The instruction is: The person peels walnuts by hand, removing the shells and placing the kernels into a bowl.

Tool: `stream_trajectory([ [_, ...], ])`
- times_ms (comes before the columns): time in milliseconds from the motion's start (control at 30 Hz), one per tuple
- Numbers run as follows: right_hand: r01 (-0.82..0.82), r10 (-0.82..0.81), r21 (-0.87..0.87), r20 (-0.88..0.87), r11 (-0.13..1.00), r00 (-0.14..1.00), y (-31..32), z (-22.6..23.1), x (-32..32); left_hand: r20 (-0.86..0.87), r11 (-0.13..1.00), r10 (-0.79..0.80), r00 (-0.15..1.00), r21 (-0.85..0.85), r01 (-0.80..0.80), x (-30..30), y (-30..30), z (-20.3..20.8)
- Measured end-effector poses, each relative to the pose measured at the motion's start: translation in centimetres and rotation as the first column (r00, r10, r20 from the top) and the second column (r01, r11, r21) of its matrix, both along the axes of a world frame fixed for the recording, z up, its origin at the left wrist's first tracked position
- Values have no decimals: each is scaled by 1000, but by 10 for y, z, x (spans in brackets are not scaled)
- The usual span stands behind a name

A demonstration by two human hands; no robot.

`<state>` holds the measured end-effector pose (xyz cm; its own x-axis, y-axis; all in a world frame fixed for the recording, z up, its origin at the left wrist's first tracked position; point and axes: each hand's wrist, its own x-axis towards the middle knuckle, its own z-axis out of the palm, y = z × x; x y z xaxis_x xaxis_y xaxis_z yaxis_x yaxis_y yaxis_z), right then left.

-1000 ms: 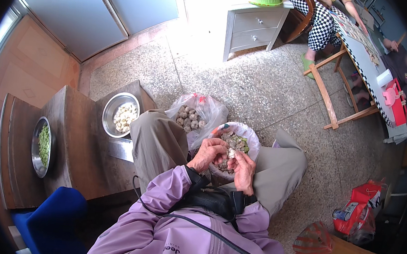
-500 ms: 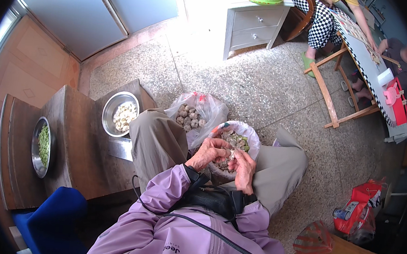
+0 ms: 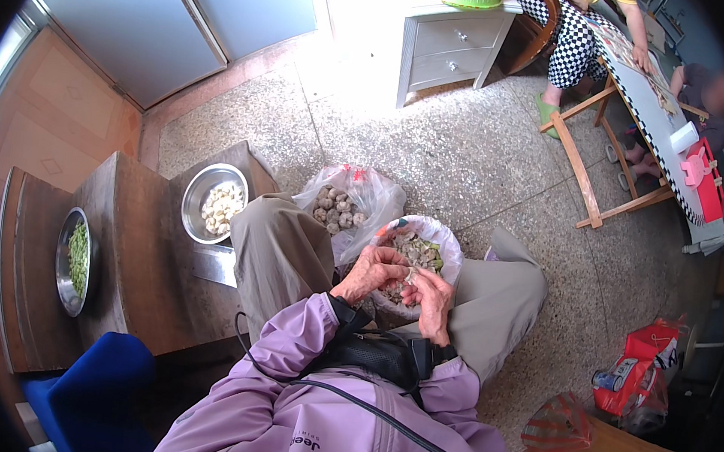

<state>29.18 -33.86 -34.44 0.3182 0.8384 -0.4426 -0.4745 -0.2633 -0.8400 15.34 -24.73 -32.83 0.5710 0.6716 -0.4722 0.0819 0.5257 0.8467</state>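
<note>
My left hand [image 3: 371, 273] and my right hand [image 3: 431, 299] meet over a bin [image 3: 454, 256] lined with a white bag, standing between my knees. Fingers of both pinch a small pale garlic clove [image 3: 411, 275], partly hidden by the fingertips. Papery skins and green scraps [image 3: 418, 250] lie inside the bin. Just beyond my left knee, a clear plastic bag [image 3: 392, 196] holds several greyish garlic bulbs [image 3: 338, 207]. At the left, a steel bowl [image 3: 189, 202] with peeled white cloves [image 3: 222, 207] rests on a wooden surface.
Farther left stands a steel bowl [image 3: 61, 262] of chopped greens. A flat metal piece [image 3: 217, 265] lies beside my left knee. A white drawer cabinet [image 3: 451, 49] is ahead. Two people sit at a folding table [image 3: 674, 154] at the right; red packages [image 3: 638, 366] lie nearer.
My right fingers have shifted slightly lower around the clove, while my left hand stays nearly in place. At the far table, one person's arm has drawn back and the other person has moved a little.
</note>
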Motion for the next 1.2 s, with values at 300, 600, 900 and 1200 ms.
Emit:
stream_trajectory([
  [300, -101, 101, -4, 96, 995, 990, 0, 0, -4, -64, 993, -62, 996, 101, 68, -1, 2, -4],
  [600, -80, 89, -42, 318, 996, 944, 0, -11, -6, -50, 989, -54, 997, 134, 61, 3, -3, -6],
  [900, -80, 97, -65, 329, 995, 939, 1, 2, -7, -132, 966, -102, 986, 225, 130, 3, -4, 1],
  [1200, -41, 38, 30, 79, 999, 996, -2, -3, -5, -29, 997, -59, 998, 55, 61, 3, -4, 22],
])
